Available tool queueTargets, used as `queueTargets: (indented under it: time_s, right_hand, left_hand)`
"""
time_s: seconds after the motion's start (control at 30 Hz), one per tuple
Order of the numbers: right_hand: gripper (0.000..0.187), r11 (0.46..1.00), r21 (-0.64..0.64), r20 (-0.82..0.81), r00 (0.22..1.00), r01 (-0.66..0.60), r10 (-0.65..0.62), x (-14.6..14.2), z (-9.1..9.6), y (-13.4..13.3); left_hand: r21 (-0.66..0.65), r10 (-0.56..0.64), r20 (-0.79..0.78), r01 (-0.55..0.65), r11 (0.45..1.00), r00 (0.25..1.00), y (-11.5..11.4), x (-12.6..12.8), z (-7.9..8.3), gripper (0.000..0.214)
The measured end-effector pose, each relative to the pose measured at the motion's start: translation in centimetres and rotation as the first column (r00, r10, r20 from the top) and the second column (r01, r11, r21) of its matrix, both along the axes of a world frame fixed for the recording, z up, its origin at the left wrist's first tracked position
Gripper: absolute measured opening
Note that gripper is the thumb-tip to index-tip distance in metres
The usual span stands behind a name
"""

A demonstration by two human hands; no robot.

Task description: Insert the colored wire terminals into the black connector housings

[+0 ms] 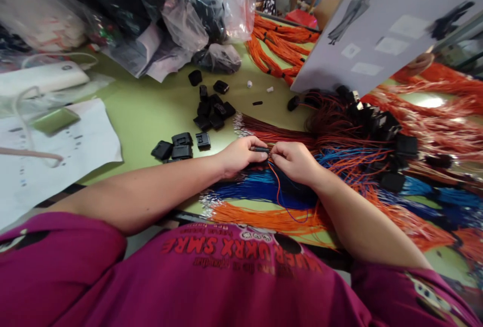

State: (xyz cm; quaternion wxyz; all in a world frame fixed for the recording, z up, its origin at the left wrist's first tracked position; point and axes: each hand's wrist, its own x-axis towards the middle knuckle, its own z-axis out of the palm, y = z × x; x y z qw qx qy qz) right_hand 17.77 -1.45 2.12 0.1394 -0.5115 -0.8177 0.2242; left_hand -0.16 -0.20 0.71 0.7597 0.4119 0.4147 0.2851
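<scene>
Between fingers (257, 141), black piece (261, 150), dark-filled bags (210, 10) behind

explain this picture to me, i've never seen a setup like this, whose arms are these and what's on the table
There is no machine: these are a person's bare hands, seen from a camera worn on that person's head, looking forward and down. The left hand holds a small black part. The right hand is at its end, near thin wires hanging down; exactly what it pinches is too small to tell. On the green table lie bunches of brown-red, blue and orange wires, black plastic pieces, paper and plastic bags.
</scene>
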Motion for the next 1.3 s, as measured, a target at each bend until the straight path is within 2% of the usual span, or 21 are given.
queueTargets:
  time_s: [0.13, 0.37, 0.5, 0.73, 0.87, 1.07, 1.17, 1.2, 1.23, 1.3]
  right_hand:
    - [0.021, 1.0, 0.023, 0.09, 0.996, -0.018, 0.016, -0.3, -0.1, 0.1]
    - [0.017, 0.991, -0.131, 0.127, 0.991, -0.033, 0.05, -0.1, 1.7, 0.5]
    - [0.018, 0.995, -0.1, 0.152, 0.988, -0.021, 0.036, -0.2, 1.8, 0.3]
    - [0.018, 0.997, -0.076, 0.112, 0.994, 0.027, -0.018, -0.6, 1.6, 0.1]
    - [0.017, 0.996, -0.079, 0.096, 0.995, 0.032, -0.024, -0.7, 1.6, 0.2]
    - [0.021, 0.977, -0.209, -0.04, 0.998, 0.03, -0.04, 0.8, 1.6, -0.1]
    - [0.028, 0.932, -0.362, -0.133, 0.991, -0.019, -0.032, 2.0, 2.3, 1.0]
    - [0.029, 0.928, -0.372, -0.132, 0.991, -0.016, -0.035, 2.4, 2.5, 1.8]
    - [0.031, 0.942, -0.335, -0.103, 0.994, 0.01, -0.047, 2.7, 2.7, 2.8]
    - [0.029, 0.99, -0.109, 0.037, 0.995, 0.094, -0.09, 3.2, 2.6, 5.0]
  left_hand:
    - [-0.002, 0.006, 0.01, -0.006, 1.0, 1.0, 0.0, 0.1, -0.1, 0.017]
    - [0.0, -0.019, 0.044, 0.019, 1.0, 0.999, 0.0, 0.0, -0.4, 0.018]
    - [0.009, -0.011, 0.05, 0.01, 1.0, 0.999, 0.0, 0.0, -0.4, 0.018]
    - [0.029, -0.051, 0.029, 0.05, 0.998, 0.998, -0.1, 0.0, 0.1, 0.017]
    - [0.007, -0.034, 0.03, 0.034, 0.999, 0.999, 0.0, 0.0, 0.0, 0.017]
    - [-0.015, -0.046, 0.077, 0.047, 0.999, 0.996, -0.1, 0.0, 0.2, 0.019]
    - [-0.012, -0.052, 0.087, 0.053, 0.999, 0.995, -0.1, -0.2, 0.2, 0.019]
    - [-0.016, -0.051, 0.084, 0.052, 0.999, 0.995, -0.1, -0.2, 0.3, 0.019]
    - [-0.018, -0.048, 0.08, 0.049, 0.999, 0.996, -0.1, -0.2, 0.3, 0.019]
    - [0.011, -0.043, 0.054, 0.043, 0.999, 0.998, -0.1, -0.3, 0.3, 0.019]
